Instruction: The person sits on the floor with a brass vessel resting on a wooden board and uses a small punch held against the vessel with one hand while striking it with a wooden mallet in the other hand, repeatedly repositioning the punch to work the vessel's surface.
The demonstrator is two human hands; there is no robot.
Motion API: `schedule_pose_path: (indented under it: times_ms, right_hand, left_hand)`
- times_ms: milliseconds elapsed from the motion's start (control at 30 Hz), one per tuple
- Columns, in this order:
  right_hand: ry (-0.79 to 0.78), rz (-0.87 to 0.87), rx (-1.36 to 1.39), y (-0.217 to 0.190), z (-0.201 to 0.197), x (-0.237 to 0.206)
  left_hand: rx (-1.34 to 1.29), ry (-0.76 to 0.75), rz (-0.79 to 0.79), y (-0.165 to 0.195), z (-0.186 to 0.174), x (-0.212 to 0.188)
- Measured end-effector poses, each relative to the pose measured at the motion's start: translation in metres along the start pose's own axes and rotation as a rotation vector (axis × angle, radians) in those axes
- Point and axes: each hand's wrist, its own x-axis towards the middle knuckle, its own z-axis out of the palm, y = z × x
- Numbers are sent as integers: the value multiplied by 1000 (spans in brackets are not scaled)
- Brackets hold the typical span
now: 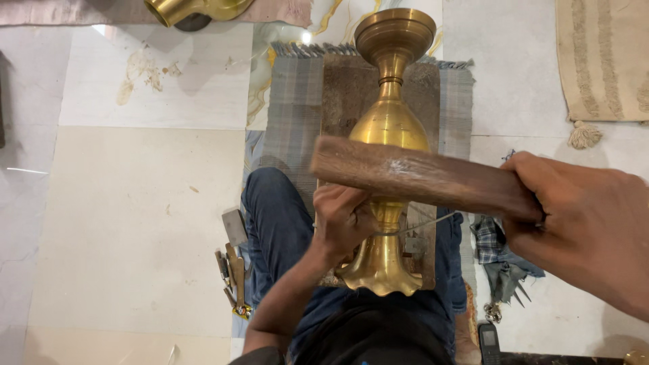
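Your right hand [588, 223] was wrapped tight around one end of a worn wooden block [422, 177], holding it crosswise above the brass stand [387, 128]. Your left hand [341, 217] was closed around the stand's narrow neck near the flared foot, where a thin wire [422, 224] ran off to the right; whether your fingers pinched the wire itself, I could not tell. The stand lay lengthwise on a dark board [345, 94] over a striped mat [292, 101], its foot toward your lap and its cup away from you.

To do this well, I judged you needed the left grip firm so the round body could not roll, and the block brought down flat rather than on an edge, to spare the brass from dents. You kept your fingers clear of the block's path. Small hand tools [233, 274] lay on the tile floor [135, 223] by your left knee, a checked rag [491, 242] to the right.
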Motion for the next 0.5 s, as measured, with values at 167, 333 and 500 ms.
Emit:
schedule_pose_path:
  times_ms: [167,333,500]
  right_hand:
    - [-72,-63,-200,-27,-34,4]
    - [-106,-141,-323,-44,-53,-1]
    - [-143,-140,-423,-34,-41,-5]
  left_hand:
    - [10,226,-39,0,18,-13]
    - [-126,262,4,-18,30,-33]
    - [-170,417,-114,-24,39,-31]
